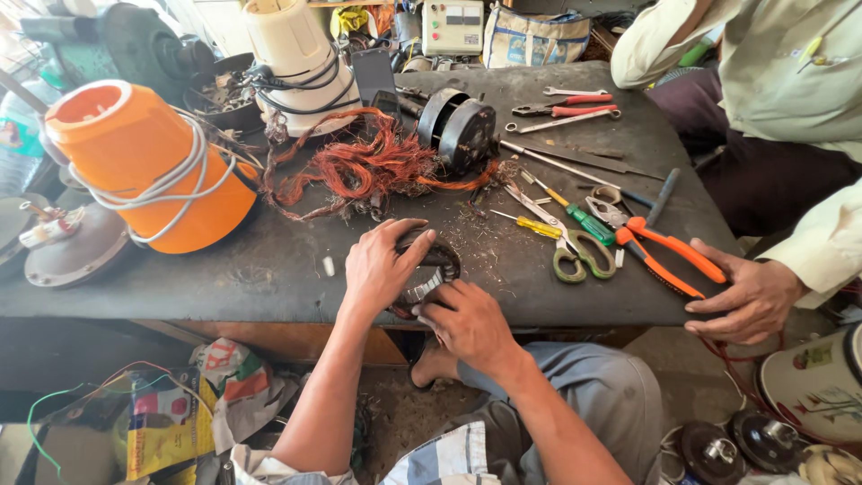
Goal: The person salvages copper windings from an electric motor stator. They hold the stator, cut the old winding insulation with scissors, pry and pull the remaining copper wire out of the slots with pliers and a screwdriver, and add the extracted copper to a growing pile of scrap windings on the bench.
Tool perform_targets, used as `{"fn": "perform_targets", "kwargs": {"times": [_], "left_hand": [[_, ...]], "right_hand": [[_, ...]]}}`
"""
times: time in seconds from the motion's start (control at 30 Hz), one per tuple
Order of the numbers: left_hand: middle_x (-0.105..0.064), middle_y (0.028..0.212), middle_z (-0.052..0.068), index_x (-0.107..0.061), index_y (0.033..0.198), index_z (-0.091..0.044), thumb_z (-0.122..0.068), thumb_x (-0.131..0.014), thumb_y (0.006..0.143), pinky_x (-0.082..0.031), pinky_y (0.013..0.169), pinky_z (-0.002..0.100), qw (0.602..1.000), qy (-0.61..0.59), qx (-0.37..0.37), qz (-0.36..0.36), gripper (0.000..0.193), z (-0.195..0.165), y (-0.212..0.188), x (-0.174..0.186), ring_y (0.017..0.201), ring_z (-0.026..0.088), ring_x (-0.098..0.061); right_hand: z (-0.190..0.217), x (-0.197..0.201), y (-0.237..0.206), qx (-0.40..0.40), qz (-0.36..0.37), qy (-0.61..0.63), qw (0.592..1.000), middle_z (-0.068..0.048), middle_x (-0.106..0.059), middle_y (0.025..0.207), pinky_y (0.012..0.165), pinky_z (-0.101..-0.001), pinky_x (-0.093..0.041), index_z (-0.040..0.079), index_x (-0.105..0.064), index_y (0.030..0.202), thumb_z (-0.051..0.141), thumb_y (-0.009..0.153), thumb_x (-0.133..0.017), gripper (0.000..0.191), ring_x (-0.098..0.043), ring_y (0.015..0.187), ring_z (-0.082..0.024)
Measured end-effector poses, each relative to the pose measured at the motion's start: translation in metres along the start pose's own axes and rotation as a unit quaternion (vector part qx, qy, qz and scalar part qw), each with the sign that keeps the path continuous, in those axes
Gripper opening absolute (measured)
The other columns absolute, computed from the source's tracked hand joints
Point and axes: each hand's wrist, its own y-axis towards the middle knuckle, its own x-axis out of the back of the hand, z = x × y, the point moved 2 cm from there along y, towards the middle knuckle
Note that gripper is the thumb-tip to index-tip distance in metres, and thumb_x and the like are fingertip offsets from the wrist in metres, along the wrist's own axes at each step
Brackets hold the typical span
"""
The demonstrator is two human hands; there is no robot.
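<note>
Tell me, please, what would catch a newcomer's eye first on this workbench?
Probably the big orange housing wound with white cord at the left of the dark bench, and the tangle of copper wire heaped beside it mid-bench. At the near edge, the left hand and right hand both grip a round metal stator ring. To the right lie orange-handled pliers and green-handled scissors, near another person's hand.

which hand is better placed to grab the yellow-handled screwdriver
Right hand, probably: it sits nearer the yellow-handled screwdriver. The left hand lies farther off, draped over the round metal stator ring.
</note>
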Motion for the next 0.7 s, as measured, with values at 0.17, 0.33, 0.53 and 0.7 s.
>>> {"fn": "perform_targets", "kwargs": {"times": [0.17,0.33,0.53,0.7], "left_hand": [[-0.076,0.106,0.007,-0.079,0.108,-0.018,-0.050,-0.066,0.091,-0.054,0.083,0.045,1.000,-0.003,0.008,-0.021,0.038,0.003,-0.002,-0.002,0.100,0.033,-0.069],[-0.076,0.106,0.008,-0.081,0.107,-0.020,-0.050,-0.068,0.090,-0.053,0.086,0.045,0.999,-0.006,0.019,-0.030,0.037,0.009,-0.005,-0.005,0.100,0.033,-0.069],[-0.078,0.101,0.009,-0.081,0.108,-0.018,-0.052,-0.068,0.094,-0.056,0.081,0.042,0.999,-0.030,-0.002,-0.030,0.039,0.014,-0.005,-0.005,0.092,0.031,-0.073],[-0.079,0.090,0.007,-0.079,0.109,-0.016,-0.055,-0.064,0.094,-0.058,0.074,0.037,0.998,-0.058,0.032,-0.005,0.045,0.014,-0.003,-0.002,0.081,0.023,-0.077]], "right_hand": [[0.004,0.002,0.000,0.003,-0.026,0.017,1.000,-0.005,-0.064,0.087,0.070,-0.0413,-0.049,0.011,-0.074,0.098,0.013,0.076,-0.072,0.022,-0.063,0.083,-0.027],[0.006,-0.001,-0.004,-0.006,-0.017,-0.008,1.000,-0.008,-0.064,0.083,0.067,-0.0436,-0.050,0.009,-0.073,0.098,0.012,0.077,-0.075,0.021,-0.064,0.078,-0.029],[0.004,-0.009,-0.008,-0.017,-0.056,0.025,0.998,-0.010,-0.066,0.096,0.075,-0.0418,-0.054,0.006,-0.073,0.102,0.015,0.083,-0.080,0.022,-0.065,0.087,-0.032],[0.012,-0.016,-0.011,0.002,-0.068,-0.019,0.998,-0.008,-0.068,0.106,0.087,-0.0418,-0.054,0.007,-0.075,0.104,0.013,0.087,-0.078,0.019,-0.065,0.100,-0.030]]}}
